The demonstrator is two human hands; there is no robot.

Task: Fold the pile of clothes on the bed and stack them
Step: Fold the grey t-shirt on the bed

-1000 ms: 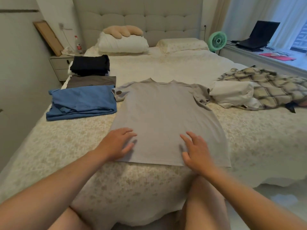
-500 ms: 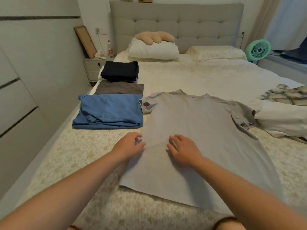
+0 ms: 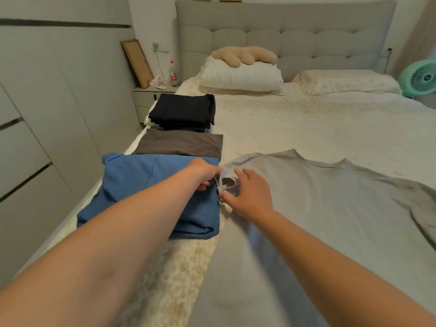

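A light grey short-sleeved cotton T-shirt (image 3: 318,220) lies spread flat on the cream floral-patterned bedspread (image 3: 306,119), collar toward the padded grey headboard (image 3: 283,34). Both of the person's hands meet at the shirt's left sleeve (image 3: 227,182), at the shirt's edge just beside the folded clothes.

The left hand (image 3: 205,173) is curled, its fingers closed on the edge of the sleeve cuff; the fingertips are partly hidden behind the fabric. The right hand (image 3: 247,194) lies with fingers spread and only slightly bent, resting on the sleeve, thumb touching the lower cuff edge; a firm pinch cannot be confirmed.

Along the bed's left edge sits a row of folded garments: a folded blue denim-like garment (image 3: 151,192) nearest, under the left forearm; a folded dark grey garment (image 3: 181,142) behind it; a stack of folded black garments (image 3: 184,112) farthest.

At the head of the bed lie a white pillow (image 3: 240,76) with a beige plush cushion (image 3: 243,55) on top, and a floral pillow (image 3: 346,81) beside it. A teal fan (image 3: 422,77) stands at the right edge. A pale nightstand (image 3: 151,95) carries a clear bottle with a red label (image 3: 173,73), with a wooden-framed board (image 3: 136,62) propped against the wall.
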